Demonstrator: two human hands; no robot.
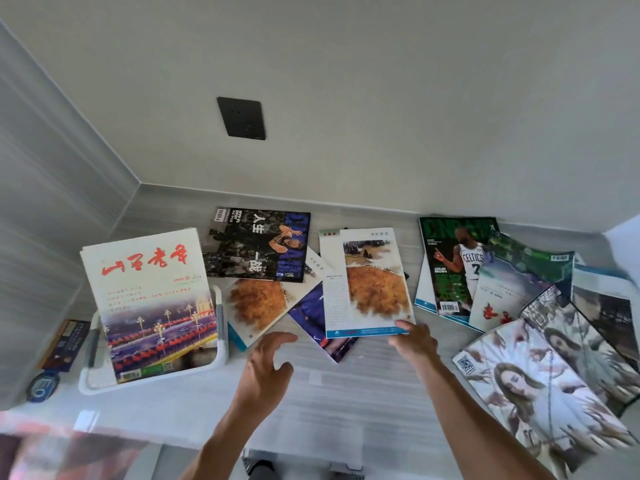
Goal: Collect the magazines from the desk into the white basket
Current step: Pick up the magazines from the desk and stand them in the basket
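Magazines lie scattered over the counter (346, 386), most not yet collected. Only a red-titled magazine (152, 299) stands tilted in the white basket (221, 355) at the near left. The right hand (414, 341) pinches the near corner of a landscape magazine (363, 282) at centre; the left hand (266, 365) hovers beside it, its grip spread and empty. A green basketball magazine (453, 265) and several others overlap at the right.

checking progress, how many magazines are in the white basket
1 showing: the red-titled magazine stands tilted in the white basket at the desk's left. Others may be hidden behind it.
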